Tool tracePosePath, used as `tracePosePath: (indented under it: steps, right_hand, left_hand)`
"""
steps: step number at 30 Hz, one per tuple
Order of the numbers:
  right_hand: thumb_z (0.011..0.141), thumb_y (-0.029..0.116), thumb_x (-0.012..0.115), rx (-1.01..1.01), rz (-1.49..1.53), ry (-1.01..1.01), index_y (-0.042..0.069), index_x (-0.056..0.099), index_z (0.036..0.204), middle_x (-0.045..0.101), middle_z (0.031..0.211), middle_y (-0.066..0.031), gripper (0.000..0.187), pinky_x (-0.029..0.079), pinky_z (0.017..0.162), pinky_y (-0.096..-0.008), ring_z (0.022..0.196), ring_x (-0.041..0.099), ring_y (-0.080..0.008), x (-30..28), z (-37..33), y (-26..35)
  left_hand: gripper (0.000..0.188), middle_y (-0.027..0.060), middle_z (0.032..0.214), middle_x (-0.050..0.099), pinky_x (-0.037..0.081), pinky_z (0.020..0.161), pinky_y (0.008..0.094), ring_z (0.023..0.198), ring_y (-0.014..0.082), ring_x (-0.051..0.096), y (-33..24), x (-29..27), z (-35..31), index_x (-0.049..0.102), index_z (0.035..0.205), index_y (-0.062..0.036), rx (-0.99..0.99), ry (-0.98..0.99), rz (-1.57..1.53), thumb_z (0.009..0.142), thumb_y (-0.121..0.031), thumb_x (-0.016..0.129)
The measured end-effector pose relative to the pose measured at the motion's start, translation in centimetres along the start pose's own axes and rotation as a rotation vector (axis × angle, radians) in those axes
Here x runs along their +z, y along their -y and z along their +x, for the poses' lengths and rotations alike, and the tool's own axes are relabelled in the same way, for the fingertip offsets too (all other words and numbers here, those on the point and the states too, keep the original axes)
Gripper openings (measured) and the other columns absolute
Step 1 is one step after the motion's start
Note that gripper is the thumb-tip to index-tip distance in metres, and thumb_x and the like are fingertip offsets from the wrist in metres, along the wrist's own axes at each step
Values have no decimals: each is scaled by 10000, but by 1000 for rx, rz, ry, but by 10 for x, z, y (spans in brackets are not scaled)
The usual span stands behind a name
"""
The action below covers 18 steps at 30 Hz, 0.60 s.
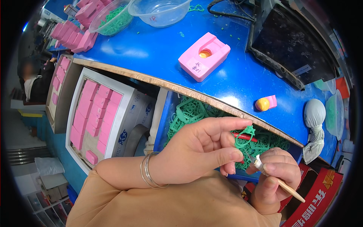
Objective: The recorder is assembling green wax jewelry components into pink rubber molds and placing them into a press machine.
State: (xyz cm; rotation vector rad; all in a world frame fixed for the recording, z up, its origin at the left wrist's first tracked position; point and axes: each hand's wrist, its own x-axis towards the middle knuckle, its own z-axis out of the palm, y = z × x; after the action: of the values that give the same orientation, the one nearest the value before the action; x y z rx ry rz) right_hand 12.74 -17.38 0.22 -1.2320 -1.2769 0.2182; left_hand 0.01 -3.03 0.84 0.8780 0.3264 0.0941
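Note:
My left hand (208, 145) is closed, pinching a small green ring-shaped wax piece (245, 141) between its fingertips. Close by on the right, my right hand (278, 170) grips a thin tool with a pale wooden handle (290, 190) and white wrapping near its working end. The tool's fine tip points toward the green piece; whether they touch I cannot tell. Under both hands an open blue drawer (165, 120) holds a heap of green wax pieces (189, 109). Something red and rod-like (242, 136) shows just behind the ring.
On the blue table (151, 56) lie a pink block mould (217, 62), a small pink-and-yellow piece (264, 103) and a grey cloth bundle (315, 113). Plastic bowls (160, 19) stand at the back, beside a dark machine (295, 41). Left, a tray holds pink blocks (90, 113).

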Motion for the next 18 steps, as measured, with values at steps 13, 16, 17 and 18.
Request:
tracePosePath:
  steps: [13, 16, 17, 18]
  right_hand:
    - [770, 115, 594, -20, -105, 23, -10, 535, 895, 600, 688, -129, 186, 449, 473, -290, 537, 571, -210, -1, 1, 1]
    - [771, 112, 593, -26, -113, 41, -10, 535, 898, 600, 693, -130, 185, 448, 475, -295, 539, 571, -211, -2, 1, 1]
    - [772, 110, 592, -32, -120, 52, -10, 534, 900, 600, 697, -131, 185, 447, 476, -298, 540, 572, -213, -2, 1, 2]
    - [772, 110, 592, -32, -120, 52, -10, 534, 900, 600, 697, -131, 185, 447, 476, -298, 540, 572, -213, -2, 0, 2]
  left_hand:
    - [500, 66, 768, 559, 487, 655, 223, 705, 122, 586, -1, 2, 0, 371, 1273, 10, 21, 17, 14, 806, 88, 532]
    - [503, 67, 770, 560, 487, 655, 222, 707, 122, 586, 0, 1, 0, 370, 1273, 11, 33, 19, 16, 804, 93, 532]
    - [503, 67, 770, 560, 487, 655, 222, 707, 122, 586, 0, 2, 0, 370, 1273, 11, 33, 18, 16, 804, 93, 532]
    - [504, 68, 773, 561, 487, 654, 223, 708, 121, 586, 0, 2, 0, 370, 1273, 11, 33, 18, 18, 803, 93, 533]
